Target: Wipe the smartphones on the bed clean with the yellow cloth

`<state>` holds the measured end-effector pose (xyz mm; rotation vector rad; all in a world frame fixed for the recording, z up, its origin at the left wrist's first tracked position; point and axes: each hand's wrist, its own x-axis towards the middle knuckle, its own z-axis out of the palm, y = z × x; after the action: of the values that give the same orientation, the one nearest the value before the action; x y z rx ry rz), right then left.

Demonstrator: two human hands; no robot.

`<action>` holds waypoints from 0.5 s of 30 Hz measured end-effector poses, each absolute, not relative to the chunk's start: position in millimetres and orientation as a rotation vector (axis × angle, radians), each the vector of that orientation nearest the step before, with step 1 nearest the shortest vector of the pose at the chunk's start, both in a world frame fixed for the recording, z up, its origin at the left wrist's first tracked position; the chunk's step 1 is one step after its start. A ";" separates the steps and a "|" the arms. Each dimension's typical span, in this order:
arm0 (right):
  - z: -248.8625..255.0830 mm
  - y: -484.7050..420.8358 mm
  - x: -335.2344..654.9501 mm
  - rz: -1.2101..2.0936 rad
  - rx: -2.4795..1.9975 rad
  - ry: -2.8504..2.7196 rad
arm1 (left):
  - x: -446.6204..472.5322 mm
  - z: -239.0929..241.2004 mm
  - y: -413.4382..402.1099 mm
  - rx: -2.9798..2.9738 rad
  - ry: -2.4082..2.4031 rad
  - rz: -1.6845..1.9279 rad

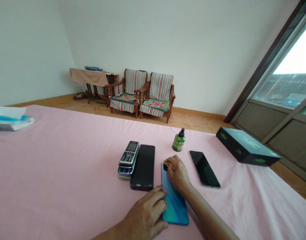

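A blue-green smartphone (174,203) lies back up on the pink tablecloth (68,173). My left hand (146,215) rests on the cloth with its fingers against the phone's near left edge. My right hand (177,173) lies on the phone's far end, its fingers pinched together at the top corner on something small that I cannot make out. To the left lie a black smartphone (143,166) and a stack of keypad phones (129,158). On the right lies another black smartphone (204,168).
A small green bottle (178,140) with a black cap stands beyond the phones. A dark box (246,146) sits at the table's right edge. A tissue pack (10,118) lies far left. Two striped armchairs (143,95) and a side table (93,76) stand by the wall.
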<state>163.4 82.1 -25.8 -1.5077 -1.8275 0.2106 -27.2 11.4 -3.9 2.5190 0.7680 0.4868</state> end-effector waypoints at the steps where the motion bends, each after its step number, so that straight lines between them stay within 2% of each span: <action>1: -26.3 82.5 164.4 0.221 -1.497 -1.828 | -27.5 -4.7 11.5 2.511 0.762 0.501; 15: -28.2 83.1 168.1 0.195 -1.531 -1.805 | -28.0 -4.8 11.5 2.504 0.760 0.499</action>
<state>168.1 83.1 -28.2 -1.5308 -1.8054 0.1950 -28.0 11.5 -4.8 2.5036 0.7599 0.4992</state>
